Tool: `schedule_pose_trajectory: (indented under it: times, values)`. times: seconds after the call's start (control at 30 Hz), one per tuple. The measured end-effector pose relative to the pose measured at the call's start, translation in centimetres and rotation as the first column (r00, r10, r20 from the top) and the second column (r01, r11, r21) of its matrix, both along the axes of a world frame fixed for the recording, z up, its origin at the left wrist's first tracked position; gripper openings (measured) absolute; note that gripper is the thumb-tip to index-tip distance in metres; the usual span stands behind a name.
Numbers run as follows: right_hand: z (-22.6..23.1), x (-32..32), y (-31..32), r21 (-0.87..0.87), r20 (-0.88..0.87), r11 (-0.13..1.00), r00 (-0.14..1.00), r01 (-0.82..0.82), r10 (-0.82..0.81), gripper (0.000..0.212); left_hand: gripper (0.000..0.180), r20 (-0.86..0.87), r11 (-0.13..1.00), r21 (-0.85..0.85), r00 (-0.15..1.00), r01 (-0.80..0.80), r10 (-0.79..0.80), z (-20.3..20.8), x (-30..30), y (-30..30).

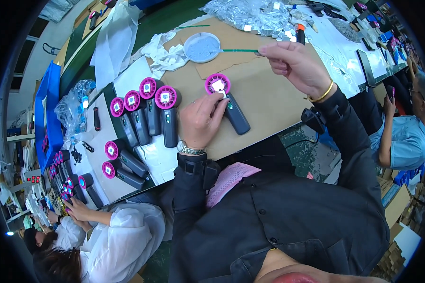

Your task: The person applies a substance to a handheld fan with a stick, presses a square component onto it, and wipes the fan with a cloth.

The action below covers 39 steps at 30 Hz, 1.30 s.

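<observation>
My right hand (pixel 295 66) is raised above the cardboard, fingers closed on the end of a thin green stick (pixel 240 50). The far tip of that stick reaches the edge of a round white dish (pixel 202 47) of grey-blue paste. Below the dish lies a dark handheld fan (pixel 237 118) with a pink round head and a bright square at its centre. My left hand (pixel 200 120) pinches at the lower rim of this head; its fingertips partly cover the spot, so the exact grip is hard to see.
Several similar fans (pixel 169 113) stand in a group to the left, pink heads away from me. A crumpled white cloth (pixel 167 56) lies beside the dish. A screwdriver (pixel 97 119) and a blue bin (pixel 52 113) are farther left. A co-worker in white (pixel 127 231) sits nearby.
</observation>
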State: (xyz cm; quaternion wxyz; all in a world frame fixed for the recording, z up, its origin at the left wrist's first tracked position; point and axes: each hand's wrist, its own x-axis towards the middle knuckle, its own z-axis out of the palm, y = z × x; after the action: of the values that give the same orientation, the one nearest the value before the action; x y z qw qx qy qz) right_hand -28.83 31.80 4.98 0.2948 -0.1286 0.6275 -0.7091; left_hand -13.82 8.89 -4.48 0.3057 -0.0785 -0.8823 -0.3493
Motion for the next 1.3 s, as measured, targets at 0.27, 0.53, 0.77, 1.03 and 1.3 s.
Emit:
schedule_pose_trajectory:
  times: [0.27,0.53,0.77,1.03,1.3]
  values:
    - [-2.2,3.7,0.8,0.201,-0.153,0.977,0.987,0.070,-0.040,0.017,0.016,-0.031,1.000,-0.011,0.999,-0.009,0.009,0.5,0.2,0.1]
    - [-3.5,5.6,0.5,0.287,-0.816,0.939,0.562,0.189,0.136,0.010,0.014,-0.041,1.000,-0.012,0.999,-0.021,0.021,0.4,0.4,0.0]
    - [-3.6,5.2,-0.2,0.207,-0.966,0.969,-0.127,0.132,0.224,0.028,0.014,-0.034,1.000,-0.002,0.999,-0.017,0.017,0.5,0.3,0.0]
    - [-3.4,5.3,0.2,0.306,-0.883,0.943,-0.329,0.135,0.334,0.042,0.014,-0.062,1.000,-0.018,0.998,0.004,-0.005,0.4,0.2,-0.3]
    - [-2.7,4.9,0.5,0.262,-0.910,0.955,-0.293,0.139,0.293,0.039,0.017,-0.031,0.998,0.058,0.999,0.025,-0.024,0.2,0.3,-0.2]
